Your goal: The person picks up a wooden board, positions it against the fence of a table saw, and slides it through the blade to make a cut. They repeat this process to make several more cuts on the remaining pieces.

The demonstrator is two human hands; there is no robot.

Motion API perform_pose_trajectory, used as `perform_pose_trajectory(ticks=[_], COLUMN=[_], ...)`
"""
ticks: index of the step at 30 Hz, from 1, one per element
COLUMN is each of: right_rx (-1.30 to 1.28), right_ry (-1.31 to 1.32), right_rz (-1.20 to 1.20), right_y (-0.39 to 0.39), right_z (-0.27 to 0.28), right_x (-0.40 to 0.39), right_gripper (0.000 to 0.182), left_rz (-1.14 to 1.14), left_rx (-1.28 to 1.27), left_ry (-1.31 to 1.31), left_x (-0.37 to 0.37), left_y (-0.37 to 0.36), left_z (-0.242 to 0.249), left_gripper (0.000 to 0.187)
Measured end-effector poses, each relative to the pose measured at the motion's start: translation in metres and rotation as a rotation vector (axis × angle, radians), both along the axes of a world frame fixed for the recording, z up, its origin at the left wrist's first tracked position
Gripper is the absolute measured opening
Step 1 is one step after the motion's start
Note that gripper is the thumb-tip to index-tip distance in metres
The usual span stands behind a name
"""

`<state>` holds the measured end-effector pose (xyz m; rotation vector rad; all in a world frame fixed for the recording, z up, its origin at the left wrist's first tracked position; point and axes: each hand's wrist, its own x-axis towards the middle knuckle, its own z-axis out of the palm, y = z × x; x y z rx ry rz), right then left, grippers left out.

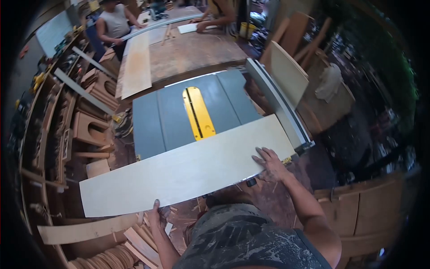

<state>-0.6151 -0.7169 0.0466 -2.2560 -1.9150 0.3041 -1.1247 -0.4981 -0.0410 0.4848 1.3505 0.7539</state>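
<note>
Across the near edge of the table saw (170,117) lies a long pale plywood board (188,168), its left end hanging well past the saw's left edge and its right end reaching the rip fence (277,101) at the right edge. Beyond the board, the yellow throat plate (198,112) sits mid-table, partly covered by it. From the head view, the right hand (268,163) presses flat, fingers spread, on the board's near right corner. The left hand (155,214) grips the board's near edge, thumb on top. Two other people work at a bench (192,51) at the far side.
</note>
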Motion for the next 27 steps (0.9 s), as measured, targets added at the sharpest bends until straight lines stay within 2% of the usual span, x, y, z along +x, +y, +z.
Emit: perform_pose_trajectory(ticks=[3,6,7,10,13,16,19,20,21,24,27], right_rx=[0.016,0.008,0.001,-0.021,-0.016,-0.027,-0.06,-0.078,-0.05,-0.018,-0.043], right_ry=[-0.015,-0.046,-0.041,-0.058,-0.061,-0.04,-0.028,-0.023,-0.019,-0.002,0.016], right_rz=[0.023,0.031,0.02,-0.016,-0.038,-0.046,-0.073,-0.068,-0.061,-0.06,-0.081], right_y=[0.002,0.001,0.002,0.005,0.009,0.003,0.007,0.009,0.009,0.01,0.012], right_z=[-0.01,-0.02,-0.021,-0.021,-0.02,-0.018,-0.015,-0.015,-0.018,-0.024,-0.014], right_x=[0.005,0.009,0.011,0.007,0.008,0.005,0.003,0.004,0.005,0.01,0.002], right_gripper=[0.087,0.086,0.085,0.083,0.081,0.079,0.08,0.081,0.084,0.087,0.087], left_rz=[-0.015,-0.067,-0.023,-0.084,-0.027,0.004,-0.009,-0.029,-0.04,-0.013,-0.03], left_rx=[0.053,-0.001,-0.01,0.071,0.035,-0.02,0.115,0.078,0.074,0.045,0.083], left_ry=[0.069,0.154,0.198,0.223,0.227,0.2,0.108,0.052,-0.001,0.024,0.013], left_x=[0.001,0.004,0.008,0.017,0.024,0.017,0.037,0.033,0.047,0.059,0.058], left_y=[0.002,0.016,0.018,0.022,0.02,0.023,0.008,0.006,-0.001,-0.009,-0.009], left_z=[0.003,0.007,0.009,0.01,0.015,0.007,0.024,0.014,0.031,0.013,0.004], left_gripper=[0.058,0.059,0.052,0.051,0.049,0.045,0.04,0.033,0.028,0.046,0.043])
